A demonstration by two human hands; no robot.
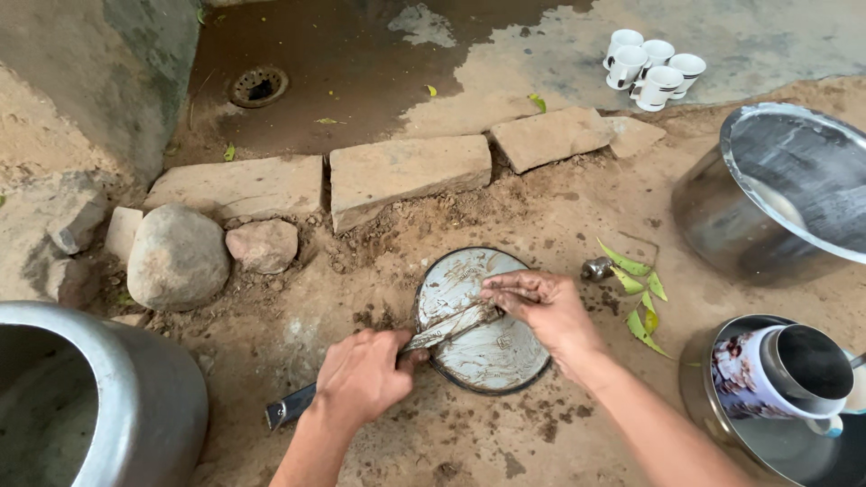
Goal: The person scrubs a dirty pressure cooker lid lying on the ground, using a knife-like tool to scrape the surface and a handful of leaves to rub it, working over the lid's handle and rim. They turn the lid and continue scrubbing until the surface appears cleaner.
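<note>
The left hand (361,377) is closed tight around the handle of a knife (388,356). The dark end of the handle sticks out behind the hand, and the muddy blade lies across a round metal lid (487,352). The lid sits flat on the dirt ground (433,442), right in the middle, and it is smeared with wet mud. The right hand (541,311) rests on the lid with its fingers pressed together on the blade, near the tip. Just beside the lid, to the right, lie some green leaves (640,302) and a small metal knob (595,268). A big metal pot (776,198) stands farther right, tipped on its side. Lower right, a mug (767,374) with pictures on it lies in a shiny bowl (794,451). Another big pot (108,397) is at the lower left. Past the lid are flat stone blocks (406,171) and a round rock (176,257). Behind them is wet floor with a drain (259,87), and four white cups (651,68) stand close together.
</note>
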